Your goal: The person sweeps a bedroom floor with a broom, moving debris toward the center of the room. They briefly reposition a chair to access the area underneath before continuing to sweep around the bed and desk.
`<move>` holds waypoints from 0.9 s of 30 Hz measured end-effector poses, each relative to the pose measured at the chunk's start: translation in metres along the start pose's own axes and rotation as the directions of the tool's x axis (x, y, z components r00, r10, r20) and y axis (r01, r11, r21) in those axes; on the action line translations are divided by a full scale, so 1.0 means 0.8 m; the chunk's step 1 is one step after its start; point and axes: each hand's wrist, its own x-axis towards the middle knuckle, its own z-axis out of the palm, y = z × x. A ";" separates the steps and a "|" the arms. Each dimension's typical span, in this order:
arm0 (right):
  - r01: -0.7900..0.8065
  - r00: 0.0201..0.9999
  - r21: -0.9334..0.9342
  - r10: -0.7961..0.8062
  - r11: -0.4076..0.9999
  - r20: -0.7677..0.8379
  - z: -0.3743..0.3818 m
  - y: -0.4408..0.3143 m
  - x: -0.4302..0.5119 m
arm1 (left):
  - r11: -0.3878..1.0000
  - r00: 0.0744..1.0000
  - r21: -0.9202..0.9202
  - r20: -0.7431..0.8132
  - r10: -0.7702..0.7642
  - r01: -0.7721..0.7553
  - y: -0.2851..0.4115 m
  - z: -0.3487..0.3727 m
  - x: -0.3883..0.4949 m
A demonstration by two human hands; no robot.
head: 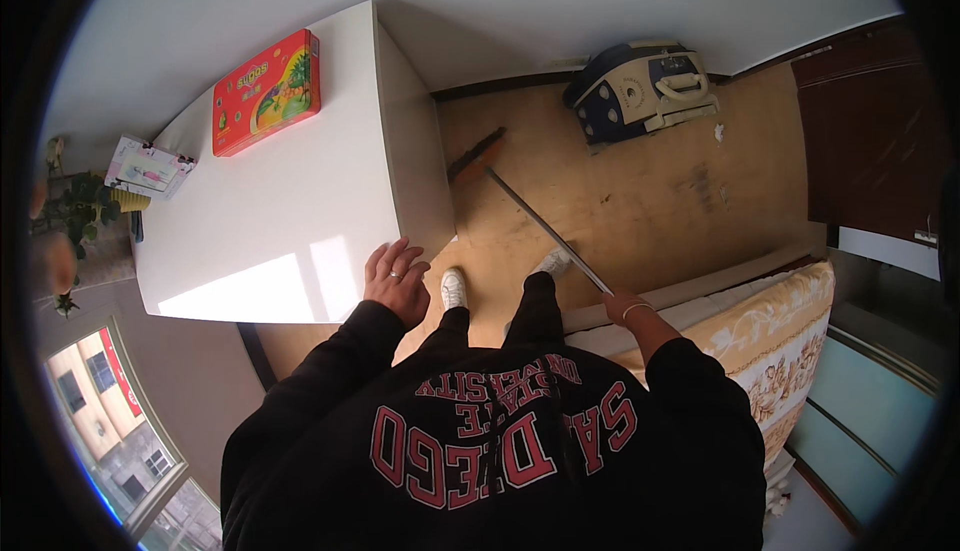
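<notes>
My right hand (pixel 628 310) grips the upper end of a broom's metal handle (pixel 551 232). The handle slants down and away to the broom head (pixel 478 157), whose dark bristles and orange part lie on the wooden floor against the side of a white cabinet (pixel 285 191). Over the cabinet's near right corner is my left hand (pixel 397 284), holding nothing, its fingers slightly bent and a little apart. Whether it touches the cabinet top I cannot tell.
On the cabinet are a red sweets tin (pixel 266 93) and a picture frame (pixel 150 167), with a potted plant (pixel 90 202) beyond. A suitcase (pixel 641 93) lies by the wall. White scraps (pixel 719 133) dot the floor. A bed (pixel 780 356) borders my right, and a dark red door (pixel 870 130) stands far right.
</notes>
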 end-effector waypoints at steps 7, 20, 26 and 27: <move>-0.227 0.966 -0.321 0.170 0.919 -0.195 -0.128 0.145 -0.109 | 1.000 1.000 -0.014 0.016 -0.027 0.027 0.005 0.001 0.003; 0.168 0.969 -0.533 -0.237 0.829 -0.063 -0.144 0.057 -0.082 | 0.997 0.997 0.068 0.070 -0.029 0.024 0.014 -0.001 0.006; -0.019 0.989 -0.429 -0.047 0.903 -0.141 -0.157 0.091 -0.058 | 0.993 0.995 0.115 0.096 -0.035 0.023 0.015 0.000 0.007; -0.084 0.986 -0.419 0.013 0.904 -0.169 -0.164 0.119 -0.068 | 0.993 0.994 0.109 0.095 -0.051 0.041 0.015 0.001 0.007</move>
